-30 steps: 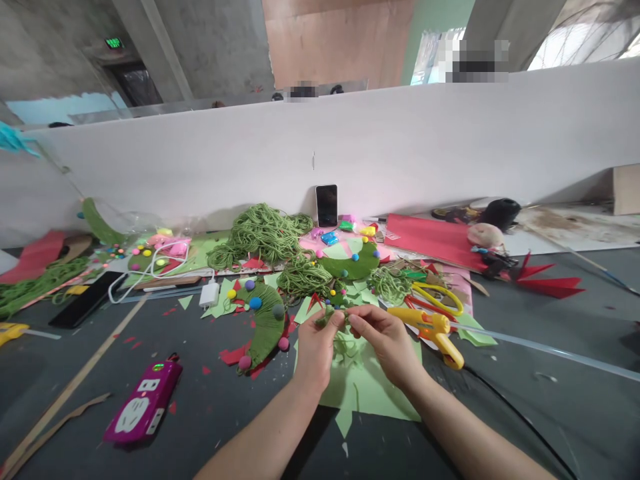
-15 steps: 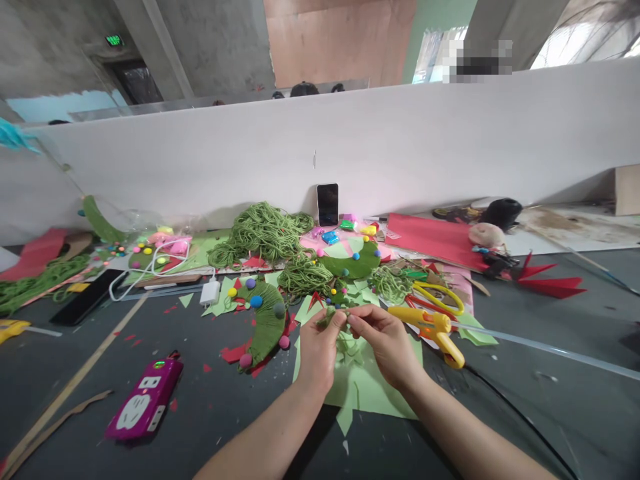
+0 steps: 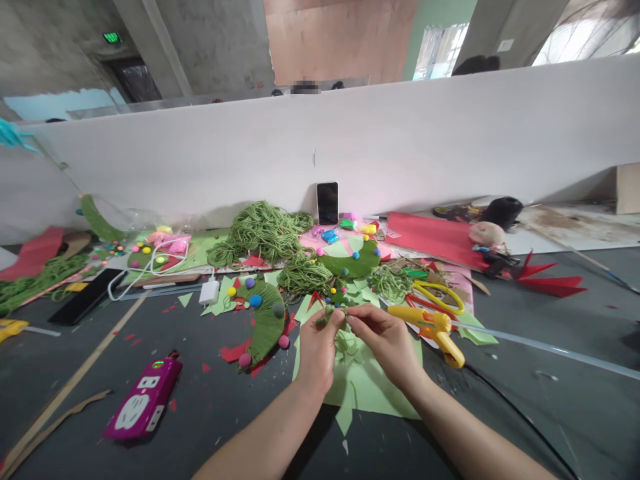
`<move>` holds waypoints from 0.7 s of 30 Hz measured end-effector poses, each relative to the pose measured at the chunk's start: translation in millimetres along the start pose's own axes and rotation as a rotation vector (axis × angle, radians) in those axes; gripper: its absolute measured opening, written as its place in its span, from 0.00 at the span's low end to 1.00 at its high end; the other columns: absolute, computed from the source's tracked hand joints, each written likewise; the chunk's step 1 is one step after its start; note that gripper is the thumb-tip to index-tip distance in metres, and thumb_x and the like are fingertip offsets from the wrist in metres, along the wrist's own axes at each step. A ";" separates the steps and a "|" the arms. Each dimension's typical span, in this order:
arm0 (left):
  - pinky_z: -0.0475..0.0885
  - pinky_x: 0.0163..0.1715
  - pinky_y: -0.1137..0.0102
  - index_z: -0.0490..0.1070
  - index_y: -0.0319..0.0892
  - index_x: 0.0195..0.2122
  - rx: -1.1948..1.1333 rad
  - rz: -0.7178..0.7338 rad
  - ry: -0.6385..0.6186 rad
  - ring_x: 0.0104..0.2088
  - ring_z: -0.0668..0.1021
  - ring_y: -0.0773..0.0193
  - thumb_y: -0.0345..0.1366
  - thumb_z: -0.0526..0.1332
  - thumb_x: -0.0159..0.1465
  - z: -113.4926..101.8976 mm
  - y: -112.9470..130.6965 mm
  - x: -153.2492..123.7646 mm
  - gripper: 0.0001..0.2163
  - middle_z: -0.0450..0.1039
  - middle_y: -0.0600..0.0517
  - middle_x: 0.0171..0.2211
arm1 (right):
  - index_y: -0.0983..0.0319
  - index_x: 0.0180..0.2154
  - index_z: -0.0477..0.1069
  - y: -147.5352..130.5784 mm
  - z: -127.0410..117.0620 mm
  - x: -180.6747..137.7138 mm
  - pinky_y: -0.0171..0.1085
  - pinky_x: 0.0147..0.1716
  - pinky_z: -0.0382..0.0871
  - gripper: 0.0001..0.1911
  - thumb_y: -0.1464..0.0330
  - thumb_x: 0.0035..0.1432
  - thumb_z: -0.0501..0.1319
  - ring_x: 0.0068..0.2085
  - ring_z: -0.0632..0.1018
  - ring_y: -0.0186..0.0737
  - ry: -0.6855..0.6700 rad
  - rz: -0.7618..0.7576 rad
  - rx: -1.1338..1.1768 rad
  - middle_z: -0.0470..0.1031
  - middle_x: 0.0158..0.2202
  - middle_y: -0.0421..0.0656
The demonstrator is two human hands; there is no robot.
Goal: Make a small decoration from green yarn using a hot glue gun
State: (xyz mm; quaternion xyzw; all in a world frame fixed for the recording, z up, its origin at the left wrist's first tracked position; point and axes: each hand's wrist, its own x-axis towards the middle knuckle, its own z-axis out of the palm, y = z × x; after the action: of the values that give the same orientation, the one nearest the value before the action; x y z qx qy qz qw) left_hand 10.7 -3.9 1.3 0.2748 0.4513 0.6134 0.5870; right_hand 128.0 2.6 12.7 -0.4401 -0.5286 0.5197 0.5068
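Small green piece (image 3: 327, 313) sits between both hands: left hand (image 3: 320, 347) pinches it, right hand (image 3: 389, 339) pinches its right end, detail hidden. Brace left, small moves right; mind glue gun (image 3: 436, 325) beside right hand.

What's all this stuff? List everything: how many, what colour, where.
Table: one, dark grey, beneath everything
Partition: one, white, behind the table
Lit sign: one, green, upper left
Yarn heaps: several, green, back and far left
Pompom crescents: at least two, green, left of centre and mid-back
Upright phone: one, dark-screened, against the partition
Slab: one, black, left
Charger: one, white, left of centre
Device: one, purple, front left
Glue guns: two, yellow, right of centre and left edge
Red sheets: at least two, red, back right and far left
Paper sheet: one, pale green, front centre
Scraps: uncountable, red and green, scattered
Small piece: one, green, centre
Left hand: one, bare, gripping the small piece
Right hand: one, bare, pinching it
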 end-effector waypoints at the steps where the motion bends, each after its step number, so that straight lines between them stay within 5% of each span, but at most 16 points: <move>1: 0.68 0.34 0.72 0.78 0.39 0.30 0.012 0.007 -0.001 0.29 0.74 0.66 0.41 0.70 0.51 0.3 0.8 -0.4 0.11 0.74 0.53 0.24 | 0.60 0.35 0.77 -0.4 0.0 0.0 0.38 0.35 0.71 0.10 0.61 0.52 0.65 0.35 0.77 0.40 0.003 -0.001 -0.004 0.78 0.34 0.44; 16: 0.67 0.32 0.73 0.77 0.39 0.28 0.010 0.037 -0.042 0.28 0.73 0.67 0.40 0.69 0.53 2.6 -0.3 -2.7 0.09 0.74 0.53 0.23 | 0.60 0.26 0.76 4.7 5.3 -0.7 0.33 0.27 0.64 0.10 0.62 0.44 0.71 0.24 0.67 0.31 0.037 0.142 0.341 0.76 0.26 0.40; 21: 0.67 0.32 0.72 0.77 0.39 0.27 -0.021 0.001 -0.036 0.27 0.73 0.67 0.39 0.70 0.50 3.3 -0.1 -3.1 0.09 0.74 0.53 0.23 | 0.60 0.26 0.75 2.9 3.6 0.4 0.35 0.28 0.66 0.10 0.61 0.45 0.70 0.25 0.69 0.32 0.026 0.114 0.286 0.76 0.27 0.40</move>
State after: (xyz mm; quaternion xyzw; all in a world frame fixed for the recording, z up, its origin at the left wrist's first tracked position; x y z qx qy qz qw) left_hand 14.2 -6.1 3.2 0.2798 0.4339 0.6135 0.5976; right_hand 124.3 2.9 10.0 -0.3996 -0.4167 0.6119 0.5406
